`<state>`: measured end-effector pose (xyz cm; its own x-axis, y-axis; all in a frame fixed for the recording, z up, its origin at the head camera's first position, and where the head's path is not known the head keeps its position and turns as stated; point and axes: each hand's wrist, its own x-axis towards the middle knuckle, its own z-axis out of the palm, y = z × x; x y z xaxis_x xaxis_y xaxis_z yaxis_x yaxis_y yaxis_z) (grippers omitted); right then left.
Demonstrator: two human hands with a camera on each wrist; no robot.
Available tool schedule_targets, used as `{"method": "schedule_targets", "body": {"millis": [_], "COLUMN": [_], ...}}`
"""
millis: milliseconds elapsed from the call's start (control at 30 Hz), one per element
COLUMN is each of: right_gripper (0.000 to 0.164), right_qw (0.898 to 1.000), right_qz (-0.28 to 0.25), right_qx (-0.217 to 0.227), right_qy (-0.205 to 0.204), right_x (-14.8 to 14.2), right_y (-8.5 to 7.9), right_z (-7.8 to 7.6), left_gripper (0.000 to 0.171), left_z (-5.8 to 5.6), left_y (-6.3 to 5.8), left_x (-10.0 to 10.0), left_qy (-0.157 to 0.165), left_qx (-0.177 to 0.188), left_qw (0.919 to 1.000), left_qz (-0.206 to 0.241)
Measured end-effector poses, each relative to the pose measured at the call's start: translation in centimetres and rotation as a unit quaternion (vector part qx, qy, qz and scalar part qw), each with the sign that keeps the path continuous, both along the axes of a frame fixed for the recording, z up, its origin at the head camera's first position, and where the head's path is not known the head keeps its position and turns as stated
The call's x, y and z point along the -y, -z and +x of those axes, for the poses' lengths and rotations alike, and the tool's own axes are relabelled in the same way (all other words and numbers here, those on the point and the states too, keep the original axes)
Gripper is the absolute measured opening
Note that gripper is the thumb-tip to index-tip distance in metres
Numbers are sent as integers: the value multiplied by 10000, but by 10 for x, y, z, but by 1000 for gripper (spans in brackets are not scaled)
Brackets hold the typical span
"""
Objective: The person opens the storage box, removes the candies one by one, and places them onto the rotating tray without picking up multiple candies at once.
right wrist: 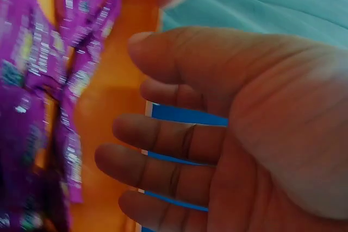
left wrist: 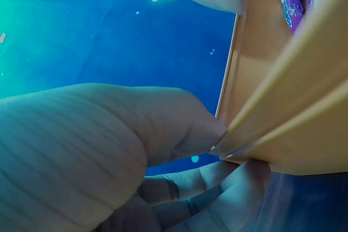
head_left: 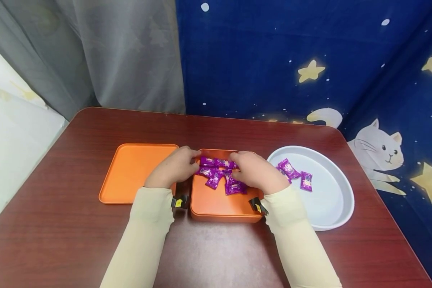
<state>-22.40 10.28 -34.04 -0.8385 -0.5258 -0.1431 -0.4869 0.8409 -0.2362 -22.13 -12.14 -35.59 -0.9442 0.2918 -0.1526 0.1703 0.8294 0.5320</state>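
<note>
An orange box (head_left: 219, 202) stands on the table with several purple wrapped candies (head_left: 214, 182) lying inside. My left hand (head_left: 176, 166) is at its left side, near the far corner. In the left wrist view, the thumb and fingers of this hand (left wrist: 157, 129) pinch the box's corner (left wrist: 239, 148). Over the box's right side is my right hand (head_left: 257, 170), hiding some of the candies. In the right wrist view its fingers (right wrist: 163, 137) are extended and loosely spread over the box edge, with nothing in them, beside the candies (right wrist: 70, 80).
A flat orange lid (head_left: 137, 172) lies left of the box, partly behind my left hand. To the right stands a round white tray (head_left: 327, 208) with a few more purple candies (head_left: 306, 181). Curtains (head_left: 237, 60) hang behind the table's far edge.
</note>
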Motion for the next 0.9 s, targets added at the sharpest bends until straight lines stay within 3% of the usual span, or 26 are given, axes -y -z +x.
{"method": "schedule_targets", "body": {"millis": [300,700,900], "right_gripper": [40,37,26], "right_qw": [9991,9978,9978], "right_qz": [362,648,645], "right_qx": [11,-140,-145], "right_qy": [-218,-75,-19], "right_x": [14,20,21], "right_y": [20,26,30], "right_z": [-2,0,0], "left_gripper": [48,48,48], "left_z": [1,2,1], "left_y": [-1,-2,-2], "left_x": [1,1,1], "left_qy": [19,30,30], "left_qx": [16,20,10], "left_qw": [10000,10000,10000], "left_qz": [7,13,32]}}
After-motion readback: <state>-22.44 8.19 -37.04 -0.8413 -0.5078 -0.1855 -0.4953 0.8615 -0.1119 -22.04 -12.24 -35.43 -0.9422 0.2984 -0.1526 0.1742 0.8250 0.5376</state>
